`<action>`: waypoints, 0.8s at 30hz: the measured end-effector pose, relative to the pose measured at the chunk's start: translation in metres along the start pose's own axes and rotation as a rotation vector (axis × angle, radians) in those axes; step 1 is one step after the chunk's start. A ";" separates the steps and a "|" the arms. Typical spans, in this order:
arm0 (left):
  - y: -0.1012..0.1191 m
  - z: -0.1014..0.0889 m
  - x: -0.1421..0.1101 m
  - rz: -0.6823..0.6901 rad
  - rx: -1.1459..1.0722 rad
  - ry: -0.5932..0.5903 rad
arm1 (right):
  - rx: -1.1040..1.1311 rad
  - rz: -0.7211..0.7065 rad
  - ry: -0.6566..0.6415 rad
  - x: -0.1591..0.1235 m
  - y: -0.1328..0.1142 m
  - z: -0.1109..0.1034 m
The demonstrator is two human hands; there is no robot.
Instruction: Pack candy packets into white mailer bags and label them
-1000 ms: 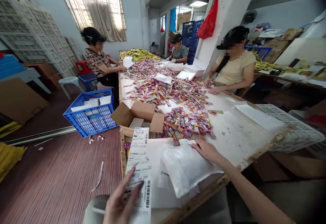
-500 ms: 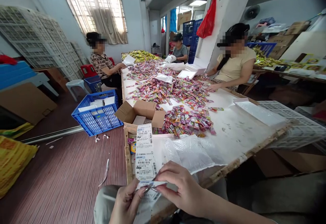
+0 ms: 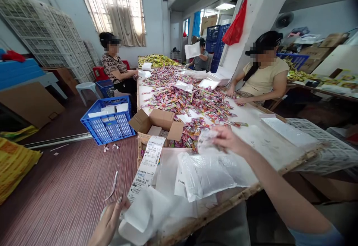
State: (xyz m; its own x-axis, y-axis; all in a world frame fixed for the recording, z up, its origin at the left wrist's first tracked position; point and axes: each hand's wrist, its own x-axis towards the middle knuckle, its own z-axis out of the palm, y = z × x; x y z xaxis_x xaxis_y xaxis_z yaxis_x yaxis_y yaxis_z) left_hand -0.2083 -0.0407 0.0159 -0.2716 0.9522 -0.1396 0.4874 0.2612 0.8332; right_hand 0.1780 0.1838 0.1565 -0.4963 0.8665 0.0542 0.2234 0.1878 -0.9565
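Left hand (image 3: 107, 223) low at table edge, fingers pinched on the strip of printed labels (image 3: 147, 167) and a white mailer bag (image 3: 145, 214). Right hand (image 3: 228, 139) raised over table (image 3: 263, 145), closed on a blurred clear bag (image 3: 206, 141). Open cardboard box (image 3: 158, 121) holds a smaller carton. Blue crate (image 3: 107, 126) on floor holds white packets. Candy sachets (image 3: 192, 102) heaped loose on tabletop.

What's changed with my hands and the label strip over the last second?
The right hand left the strip and reached forward over the candy pile, now pinching a small clear piece. The left hand now holds white backing paper beside the label strip. The cardboard box and clear bags stayed put.
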 end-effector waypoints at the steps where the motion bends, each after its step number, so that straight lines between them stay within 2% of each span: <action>1: -0.005 0.002 -0.001 -0.043 0.016 -0.001 | -0.004 0.072 -0.144 0.007 0.019 0.008; 2: -0.008 0.003 -0.001 -0.067 0.021 0.005 | -0.050 0.112 -0.243 0.011 0.037 0.017; 4: -0.010 0.006 0.001 -0.032 0.026 0.096 | -0.235 0.125 -0.341 0.014 0.063 0.037; 6: -0.006 0.007 0.003 0.076 0.073 0.269 | -0.513 0.070 -0.275 0.008 0.075 0.055; 8: 0.004 0.010 0.004 0.188 0.139 0.433 | -0.801 -0.074 -0.131 -0.005 0.079 0.069; 9: 0.011 0.013 0.003 0.233 0.151 0.472 | -0.914 -0.170 -0.093 -0.012 0.080 0.076; 10: 0.020 0.018 0.003 0.271 0.143 0.473 | -1.008 -0.265 -0.095 -0.020 0.081 0.083; 12: 0.039 0.033 0.003 0.335 0.094 0.420 | -1.073 -0.369 -0.203 -0.034 0.086 0.095; 15: 0.068 0.065 0.011 0.330 -0.068 0.246 | -1.003 -0.356 -0.320 -0.044 0.096 0.101; 16: 0.077 0.076 0.017 0.287 -0.128 0.169 | -0.964 -0.322 -0.296 -0.044 0.099 0.096; 17: 0.084 0.087 0.023 0.221 -0.179 0.083 | -0.911 -0.262 -0.214 -0.044 0.102 0.086; 19: 0.094 0.106 0.038 0.088 -0.233 -0.064 | -0.771 -0.017 0.122 -0.044 0.109 0.056; 21: 0.098 0.123 0.054 0.008 -0.230 -0.164 | -0.612 0.361 0.503 -0.050 0.119 0.017; 22: 0.099 0.131 0.061 -0.008 -0.223 -0.200 | -0.541 0.526 0.608 -0.054 0.125 -0.002; 24: 0.101 0.145 0.073 0.001 -0.214 -0.252 | -0.424 0.727 0.636 -0.066 0.137 -0.028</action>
State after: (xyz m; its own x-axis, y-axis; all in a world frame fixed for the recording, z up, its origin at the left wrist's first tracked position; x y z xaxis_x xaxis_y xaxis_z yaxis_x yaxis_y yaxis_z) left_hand -0.0585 0.0783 0.0127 -0.0449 0.9686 -0.2444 0.2945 0.2466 0.9233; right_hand 0.2653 0.1652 0.0304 0.3787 0.8953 -0.2346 0.6264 -0.4345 -0.6471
